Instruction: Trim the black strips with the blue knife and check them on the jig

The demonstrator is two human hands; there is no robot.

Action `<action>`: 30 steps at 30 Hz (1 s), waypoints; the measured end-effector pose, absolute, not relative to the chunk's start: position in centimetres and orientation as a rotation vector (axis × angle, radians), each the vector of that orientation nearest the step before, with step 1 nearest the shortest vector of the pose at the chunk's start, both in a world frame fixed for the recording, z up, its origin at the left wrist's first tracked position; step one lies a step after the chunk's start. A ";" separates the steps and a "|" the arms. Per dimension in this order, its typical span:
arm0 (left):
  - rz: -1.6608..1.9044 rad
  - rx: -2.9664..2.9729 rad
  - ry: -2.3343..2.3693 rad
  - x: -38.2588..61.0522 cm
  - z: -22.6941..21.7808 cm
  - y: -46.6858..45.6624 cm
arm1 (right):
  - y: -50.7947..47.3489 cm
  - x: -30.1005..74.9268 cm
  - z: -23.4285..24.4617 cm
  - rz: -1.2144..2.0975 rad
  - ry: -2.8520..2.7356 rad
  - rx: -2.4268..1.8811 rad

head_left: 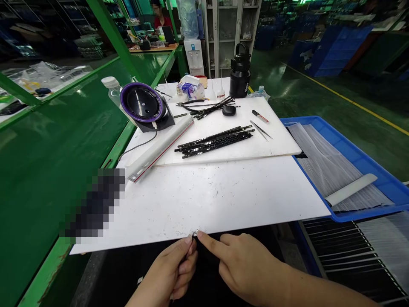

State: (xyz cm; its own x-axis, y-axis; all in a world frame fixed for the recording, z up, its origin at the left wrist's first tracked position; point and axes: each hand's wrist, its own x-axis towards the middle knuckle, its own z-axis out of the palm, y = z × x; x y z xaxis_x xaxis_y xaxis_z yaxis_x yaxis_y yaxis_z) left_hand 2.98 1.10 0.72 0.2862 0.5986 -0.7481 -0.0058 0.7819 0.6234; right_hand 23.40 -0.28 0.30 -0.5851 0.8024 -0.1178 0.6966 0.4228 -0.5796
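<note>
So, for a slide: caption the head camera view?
Left hand and right hand meet at a small black strip by the edge of a white board, with black strips and tweezers beyond.

on the table (57, 179) a board (275, 138) holds strips (214, 142) and tweezers (261, 130), with a tray (354, 158) to the right and a flask (240, 72) behind.

I'm in a factory workshop: my white work board (198, 200) lies on a green steel workbench (60, 145), with a blue plastic tray (354, 147) of ribbed strips to its right. Beyond it stand a water dispenser (194, 57) and a yellow-lined green floor (348, 102).
</note>
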 end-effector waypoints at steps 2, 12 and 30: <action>0.434 0.558 1.234 3.1 0.9 1.2 | -0.3 23.3 0.3 0.840 -2.545 -1.334; 0.425 0.503 1.162 2.1 0.0 1.5 | -0.4 22.7 0.7 0.649 -2.731 -1.416; 0.496 0.516 1.226 3.5 0.3 0.7 | -0.8 22.5 0.7 0.775 -2.623 -1.404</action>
